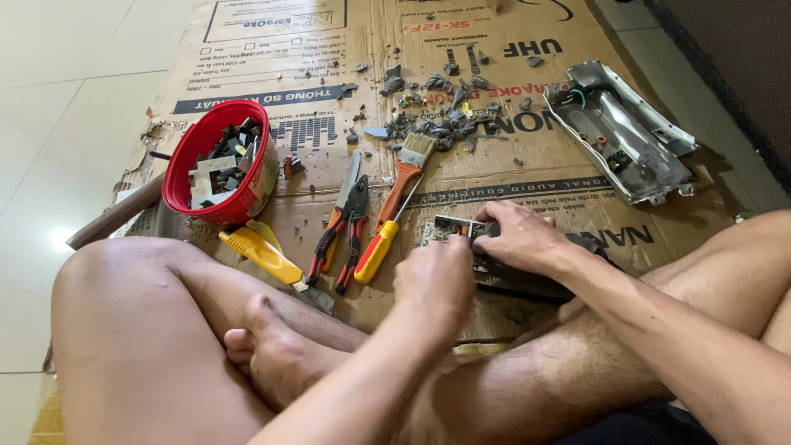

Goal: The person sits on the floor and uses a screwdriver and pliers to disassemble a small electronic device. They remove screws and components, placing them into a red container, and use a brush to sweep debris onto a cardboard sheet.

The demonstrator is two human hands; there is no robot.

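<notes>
Both hands meet over a dark metal part (527, 276) at the cardboard sheet's (527, 173) near edge: the right hand (523, 239) clamps it from above, while the left hand (434, 284) curls closed beside it. Just left lie a yellow screwdriver (381, 245), pliers (342, 227) and a red bowl (218, 165).

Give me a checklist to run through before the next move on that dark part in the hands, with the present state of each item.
1. Dark part held: ok, the right hand lies over it on the cardboard.
2. Left hand placed: ok, it meets the part's near end.
3. What the left hand's fingers grip: cannot tell, they are hidden.
4. Tools within reach: ok, yellow-handled screwdriver, red-handled pliers and brush lie beside the hands.
5. Red bowl for scrap: ok, upright, partly filled.
6. Work surface free of debris: not ok, grey fragments lie scattered beyond the brush.
</notes>
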